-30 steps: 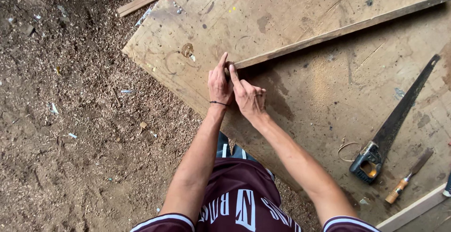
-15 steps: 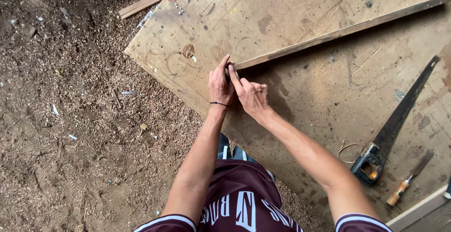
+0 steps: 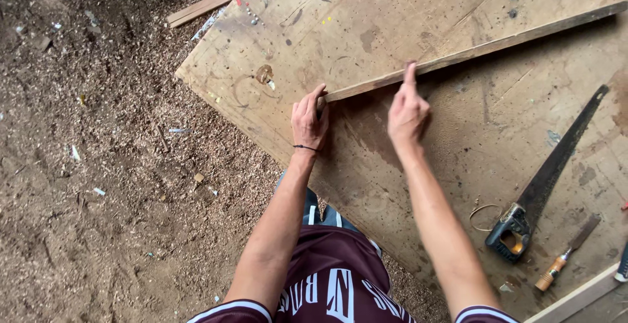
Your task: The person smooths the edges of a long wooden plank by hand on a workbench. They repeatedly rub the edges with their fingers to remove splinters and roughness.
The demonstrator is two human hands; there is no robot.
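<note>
A long thin wooden strip (image 3: 477, 47) lies across a big stained plywood board (image 3: 366, 22), running from the upper right down to the middle. My left hand (image 3: 309, 119) rests at the strip's near end, fingers pressed against it. My right hand (image 3: 407, 108) is farther along the strip, with its index finger stretched out and touching the strip's edge and the other fingers curled. Neither hand holds a tool.
A handsaw (image 3: 546, 180) with a dark handle lies on the board at right, and a wooden-handled chisel (image 3: 565, 255) lies just beyond it. A loose wire ring (image 3: 483, 217) lies near the saw handle. Sawdust-covered ground (image 3: 98, 166) spreads left, with a wood offcut (image 3: 203, 7).
My right hand has slid away from the left hand, to the right along the strip. The left hand stays at the strip's end.
</note>
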